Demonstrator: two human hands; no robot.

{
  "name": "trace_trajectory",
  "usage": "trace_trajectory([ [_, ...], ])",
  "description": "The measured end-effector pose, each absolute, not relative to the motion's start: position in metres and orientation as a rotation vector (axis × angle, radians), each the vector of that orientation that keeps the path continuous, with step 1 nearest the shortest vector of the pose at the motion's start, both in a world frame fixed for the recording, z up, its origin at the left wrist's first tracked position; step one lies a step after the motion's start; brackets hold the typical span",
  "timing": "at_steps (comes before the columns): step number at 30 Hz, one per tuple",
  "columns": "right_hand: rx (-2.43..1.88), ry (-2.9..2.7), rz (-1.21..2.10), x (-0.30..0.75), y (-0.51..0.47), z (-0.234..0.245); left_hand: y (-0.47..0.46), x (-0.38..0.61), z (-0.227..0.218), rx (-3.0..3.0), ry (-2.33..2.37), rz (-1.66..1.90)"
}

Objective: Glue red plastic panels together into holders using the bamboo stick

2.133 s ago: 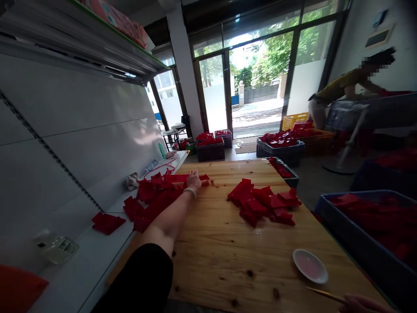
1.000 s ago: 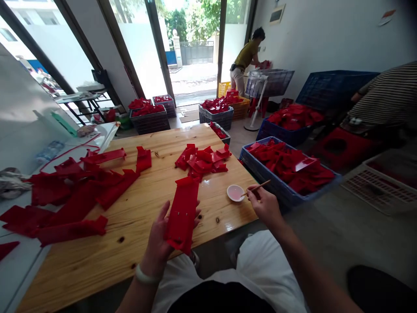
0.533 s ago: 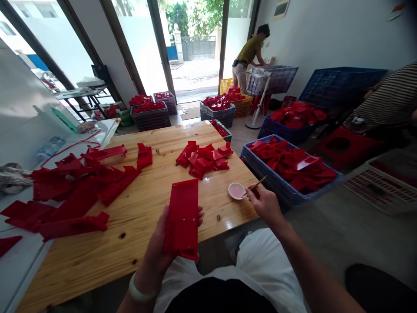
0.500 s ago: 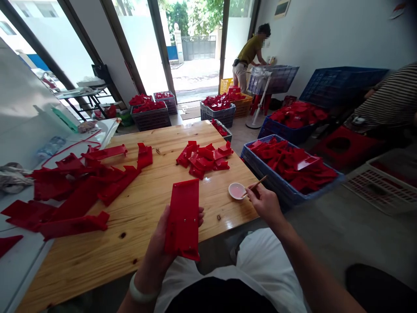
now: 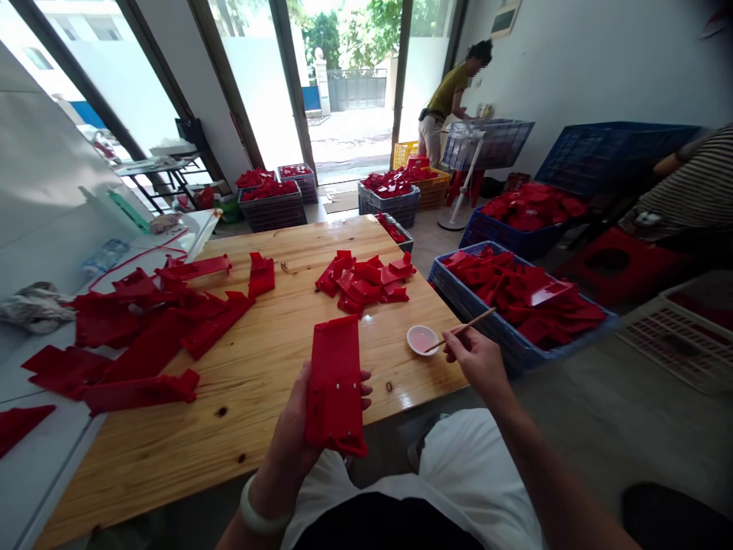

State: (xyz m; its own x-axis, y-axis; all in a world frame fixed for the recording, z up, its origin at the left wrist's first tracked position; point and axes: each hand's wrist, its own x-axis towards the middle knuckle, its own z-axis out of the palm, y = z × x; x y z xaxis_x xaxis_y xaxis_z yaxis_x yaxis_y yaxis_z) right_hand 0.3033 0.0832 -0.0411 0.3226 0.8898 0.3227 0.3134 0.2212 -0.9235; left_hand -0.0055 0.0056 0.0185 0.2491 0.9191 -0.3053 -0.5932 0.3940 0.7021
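My left hand is wrapped round the underside of a long flat red plastic piece, holding it lengthways over the near edge of the wooden table. My right hand pinches a thin wooden stick whose tip rests in a small white dish of pinkish liquid near the table's right edge. A heap of small red parts lies beyond the dish. Several long red pieces are spread over the table's left side.
A blue crate full of red parts stands right of the table. More crates sit on the floor towards the glass doors. One person in a yellow top works at the back. A striped sleeve shows at the right.
Two seconds ago my left hand reached far across the table to the red pieces. It now holds one piece close to me, and my right hand has dipped the stick into the dish.
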Motion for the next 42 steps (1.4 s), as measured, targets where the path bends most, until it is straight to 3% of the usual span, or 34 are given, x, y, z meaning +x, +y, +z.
trace_trajectory([
  [7, -1.005, -1.053, 0.728, 0.278, 0.018, -0.003, -0.007, 0.009, 0.028, 0.563, 0.673, 1.063],
  [14, -0.877, -1.277, 0.835, 0.239, -0.036, 0.031, -0.019, 0.019, 0.016, 0.655, 0.711, 1.053],
  [24, -0.831, -1.646, 0.623, 0.234, -0.031, 0.037, -0.024, 0.015, 0.015, 0.761, 0.794, 1.104],
  [42, -0.860, -1.625, 0.525, 0.223, -0.029, 0.028, -0.023, 0.019, 0.022, 0.770, 0.819, 1.087],
])
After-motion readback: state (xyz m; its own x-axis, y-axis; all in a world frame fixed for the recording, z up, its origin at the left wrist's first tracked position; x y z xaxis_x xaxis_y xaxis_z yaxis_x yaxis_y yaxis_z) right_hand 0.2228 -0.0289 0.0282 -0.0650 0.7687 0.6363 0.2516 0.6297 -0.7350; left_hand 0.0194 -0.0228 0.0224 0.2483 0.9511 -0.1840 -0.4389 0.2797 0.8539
